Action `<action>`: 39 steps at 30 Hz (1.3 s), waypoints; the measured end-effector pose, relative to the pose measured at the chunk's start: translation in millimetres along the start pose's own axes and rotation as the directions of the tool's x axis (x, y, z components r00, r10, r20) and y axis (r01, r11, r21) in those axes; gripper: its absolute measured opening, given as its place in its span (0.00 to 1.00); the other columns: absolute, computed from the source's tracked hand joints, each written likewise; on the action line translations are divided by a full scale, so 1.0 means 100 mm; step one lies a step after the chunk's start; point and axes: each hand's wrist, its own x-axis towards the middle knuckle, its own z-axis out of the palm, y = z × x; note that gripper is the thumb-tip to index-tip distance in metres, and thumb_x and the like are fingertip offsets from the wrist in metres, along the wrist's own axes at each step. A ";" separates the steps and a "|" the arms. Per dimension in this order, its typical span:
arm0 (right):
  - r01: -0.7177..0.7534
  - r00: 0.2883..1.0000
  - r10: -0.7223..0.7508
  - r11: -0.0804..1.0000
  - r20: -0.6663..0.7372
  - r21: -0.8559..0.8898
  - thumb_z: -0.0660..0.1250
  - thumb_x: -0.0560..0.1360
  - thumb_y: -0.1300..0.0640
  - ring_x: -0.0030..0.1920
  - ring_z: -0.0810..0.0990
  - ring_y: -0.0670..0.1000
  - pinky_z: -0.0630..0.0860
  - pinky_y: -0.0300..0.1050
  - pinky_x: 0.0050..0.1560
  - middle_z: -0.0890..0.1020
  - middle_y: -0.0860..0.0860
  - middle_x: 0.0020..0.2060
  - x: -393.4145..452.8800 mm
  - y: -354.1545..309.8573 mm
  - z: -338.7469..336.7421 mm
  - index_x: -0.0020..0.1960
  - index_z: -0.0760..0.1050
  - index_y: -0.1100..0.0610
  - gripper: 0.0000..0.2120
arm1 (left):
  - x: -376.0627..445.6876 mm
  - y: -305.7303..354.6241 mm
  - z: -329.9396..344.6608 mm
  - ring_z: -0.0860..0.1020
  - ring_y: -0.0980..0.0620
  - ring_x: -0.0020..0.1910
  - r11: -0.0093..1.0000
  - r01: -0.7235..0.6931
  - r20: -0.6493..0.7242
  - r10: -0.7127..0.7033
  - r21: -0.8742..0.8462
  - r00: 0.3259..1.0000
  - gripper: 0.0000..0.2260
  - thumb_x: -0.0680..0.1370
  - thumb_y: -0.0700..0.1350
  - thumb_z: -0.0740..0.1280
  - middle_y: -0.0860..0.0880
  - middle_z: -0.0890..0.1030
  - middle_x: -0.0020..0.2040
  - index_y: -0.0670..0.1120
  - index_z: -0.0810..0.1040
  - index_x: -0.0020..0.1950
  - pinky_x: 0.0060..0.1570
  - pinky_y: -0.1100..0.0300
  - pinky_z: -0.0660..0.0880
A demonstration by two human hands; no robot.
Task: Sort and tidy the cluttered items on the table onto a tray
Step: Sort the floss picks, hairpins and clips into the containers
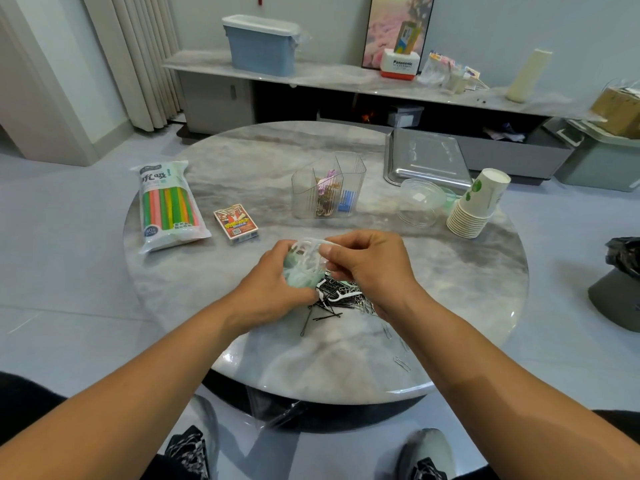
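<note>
My left hand grips a small pale green container stuffed with white floss picks. My right hand pinches the top of those picks beside it. Under both hands lies a heap of black hairpins mixed with more white picks, on the round marble table. A metal tray sits at the table's far right. A clear divided organizer in the middle holds pins and small blue items.
A pack of coloured straws and a card box lie at the left. A clear bowl and a stack of paper cups stand at the right. Paper clips lie near the front edge.
</note>
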 end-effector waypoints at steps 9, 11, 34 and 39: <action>-0.037 0.994 0.051 0.989 0.101 -0.142 0.79 0.70 0.65 0.27 0.76 0.45 0.73 0.35 0.28 0.83 0.53 0.30 0.02 -0.04 -0.06 0.41 0.85 0.61 0.04 | -0.04 0.04 -0.02 0.81 0.63 0.45 0.988 -0.012 0.015 0.014 -0.153 1.000 0.29 0.68 0.34 0.79 0.50 0.81 0.55 0.53 0.72 0.63 0.42 0.66 0.78; -0.050 0.985 0.082 0.978 0.149 -0.202 0.79 0.69 0.65 0.28 0.76 0.46 0.74 0.36 0.29 0.83 0.54 0.30 0.03 -0.06 -0.08 0.41 0.85 0.61 0.04 | -0.05 0.05 -0.02 0.80 0.61 0.45 0.994 -0.038 0.032 0.042 -0.107 0.999 0.29 0.69 0.33 0.77 0.49 0.80 0.56 0.53 0.72 0.65 0.44 0.65 0.78; 0.148 0.986 -0.166 0.817 0.018 -0.557 0.72 0.78 0.59 0.47 0.80 0.41 0.73 0.33 0.48 0.85 0.45 0.52 0.21 -0.05 -0.32 0.57 0.84 0.51 0.09 | 0.06 -0.17 -0.07 0.78 0.62 0.48 0.985 0.051 -0.249 -0.092 -0.164 0.964 0.30 0.67 0.46 0.83 0.56 0.76 0.56 0.55 0.68 0.60 0.36 0.63 0.81; 0.049 0.972 0.175 0.498 0.156 -0.866 0.80 0.69 0.60 0.50 0.80 0.48 0.74 0.38 0.42 0.82 0.48 0.54 0.30 0.24 -0.47 0.59 0.83 0.49 0.20 | 0.13 -0.35 -0.15 0.76 0.54 0.58 0.991 0.118 -0.326 -0.130 -0.058 0.936 0.36 0.66 0.49 0.83 0.51 0.73 0.64 0.55 0.64 0.65 0.48 0.67 0.70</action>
